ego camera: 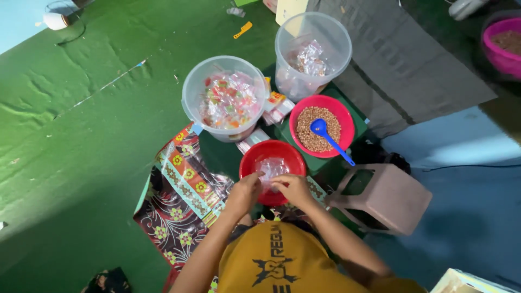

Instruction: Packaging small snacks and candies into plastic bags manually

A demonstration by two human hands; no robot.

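The floor is covered with a green mat [81, 135], a little wrinkled, and to the right of it lie a dark grey cloth [401, 70] and a blue floor area [467, 179]. The person sits on a patterned cloth [179, 201] with flowers. Both hands meet over a red bowl [271, 157] which stands directly in front of the body. The left hand [244, 192] and the right hand [293, 187] hold together a small clear plastic packet [270, 168] at the near rim of this bowl; the fingers of both hands are closed on the packet, pinching its edge. Just beyond the fingers, a little to the right, a second red bowl [344, 116] holds brown grains, and a blue spoon [328, 138] lies in it with the handle over the rim. Further beyond, to the left, a clear bucket [190, 92] is full of colourful small packets, and a second clear bucket [336, 32] behind the grain bowl holds a few clear packets. Right of the fingers, close by, stands a small pale plastic stool [391, 201]. A pink tub [499, 57] is at the far right edge. To the left of the fingers the green mat gives wide open room; on the right side the stool and the bowls stand close.
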